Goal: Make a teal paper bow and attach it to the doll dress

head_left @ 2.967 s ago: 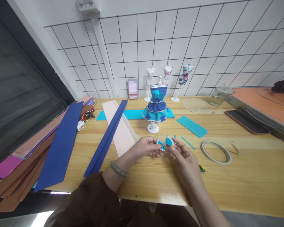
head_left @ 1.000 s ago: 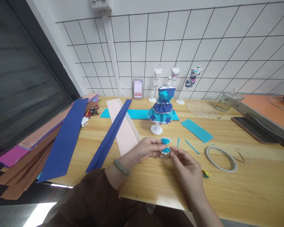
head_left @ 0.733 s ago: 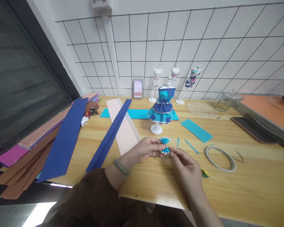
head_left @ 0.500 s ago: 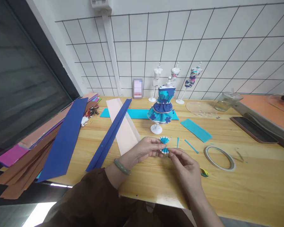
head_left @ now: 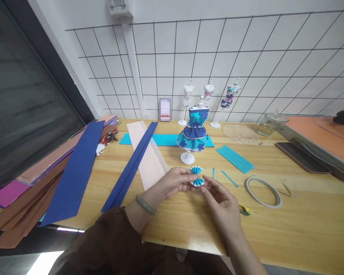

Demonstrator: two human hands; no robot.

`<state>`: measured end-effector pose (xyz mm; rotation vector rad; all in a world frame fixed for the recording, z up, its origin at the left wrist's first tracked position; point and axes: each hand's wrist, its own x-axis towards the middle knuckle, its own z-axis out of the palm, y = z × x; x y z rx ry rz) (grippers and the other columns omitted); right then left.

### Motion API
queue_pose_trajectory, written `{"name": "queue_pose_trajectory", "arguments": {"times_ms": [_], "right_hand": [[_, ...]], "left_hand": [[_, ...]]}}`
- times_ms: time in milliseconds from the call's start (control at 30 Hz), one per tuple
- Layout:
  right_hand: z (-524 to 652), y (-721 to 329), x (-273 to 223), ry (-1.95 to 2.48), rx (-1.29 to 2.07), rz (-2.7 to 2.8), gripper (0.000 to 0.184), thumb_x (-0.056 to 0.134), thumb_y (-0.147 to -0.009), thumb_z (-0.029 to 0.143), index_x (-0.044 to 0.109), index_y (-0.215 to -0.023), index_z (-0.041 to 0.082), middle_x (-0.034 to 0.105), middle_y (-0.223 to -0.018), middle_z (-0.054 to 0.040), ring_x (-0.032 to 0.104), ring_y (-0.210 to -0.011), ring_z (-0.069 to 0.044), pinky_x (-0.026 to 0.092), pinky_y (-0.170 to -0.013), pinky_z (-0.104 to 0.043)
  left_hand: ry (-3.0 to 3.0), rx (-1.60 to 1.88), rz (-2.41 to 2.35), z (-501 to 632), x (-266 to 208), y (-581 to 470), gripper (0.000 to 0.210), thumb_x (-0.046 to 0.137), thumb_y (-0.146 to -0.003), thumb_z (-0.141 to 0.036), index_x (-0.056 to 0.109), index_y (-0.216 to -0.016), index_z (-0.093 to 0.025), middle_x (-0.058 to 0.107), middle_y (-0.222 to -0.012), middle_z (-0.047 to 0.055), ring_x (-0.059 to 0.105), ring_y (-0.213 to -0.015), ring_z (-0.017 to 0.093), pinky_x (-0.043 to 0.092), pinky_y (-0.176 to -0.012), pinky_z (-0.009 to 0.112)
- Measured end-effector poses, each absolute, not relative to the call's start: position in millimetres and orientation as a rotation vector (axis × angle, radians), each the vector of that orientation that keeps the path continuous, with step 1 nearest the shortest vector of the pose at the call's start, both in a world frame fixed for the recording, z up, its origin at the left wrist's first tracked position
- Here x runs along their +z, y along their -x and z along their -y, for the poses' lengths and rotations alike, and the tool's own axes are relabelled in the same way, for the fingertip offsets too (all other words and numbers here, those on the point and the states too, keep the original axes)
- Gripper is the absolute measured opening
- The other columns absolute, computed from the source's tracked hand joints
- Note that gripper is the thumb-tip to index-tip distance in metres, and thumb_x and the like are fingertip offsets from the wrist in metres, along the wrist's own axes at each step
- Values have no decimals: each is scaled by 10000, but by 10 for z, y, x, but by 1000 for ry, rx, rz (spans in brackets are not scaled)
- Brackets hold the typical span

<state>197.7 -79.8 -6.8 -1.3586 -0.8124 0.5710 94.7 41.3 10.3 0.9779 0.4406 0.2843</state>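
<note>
A small pleated bow, bright blue with white edges, is pinched at its middle. Its two halves are fanned out above and below. My left hand, wearing a green bangle, holds it between thumb and fingers from the left. On the other side, my right hand has thumb and fingertips at the lower fan's right edge. Behind them stands a small dress form clothed in a blue ruffled dress. Thin blue strips lie beyond my right hand.
A tape roll and yellow cutter lie to the right. Further back are a light blue sheet, a dark phone and a glass jar. Dark blue sheets and a pale pink sheet cover the left.
The bow's lower fan has spread wider and rounder. My right fingertips have shifted slightly around its right edge, while my left hand keeps its pinch. The camera view has moved a little.
</note>
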Motion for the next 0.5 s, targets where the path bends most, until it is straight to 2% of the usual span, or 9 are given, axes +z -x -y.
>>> {"name": "queue_pose_trajectory", "arguments": {"times_ms": [200,500], "right_hand": [[805,-2003,-130,1438,422,1010,210,606,-763,273,658,-959,217,621,-855,-49,577,-785,-179,463,-728,-333],[816,-1995,-89,1504,206,1175,194,541,-814,232,661,-966,230,633,-863,-59,588,-799,-194,456,-721,-340]], "left_hand": [[-983,262,-459,-406,123,-943,313,753,-599,-326,630,-755,-84,617,-723,46,575,-657,99,441,-687,255],[-971,290,-471,-408,97,-952,330,756,-591,-338,620,-749,-82,620,-730,46,578,-661,97,434,-702,256]]}}
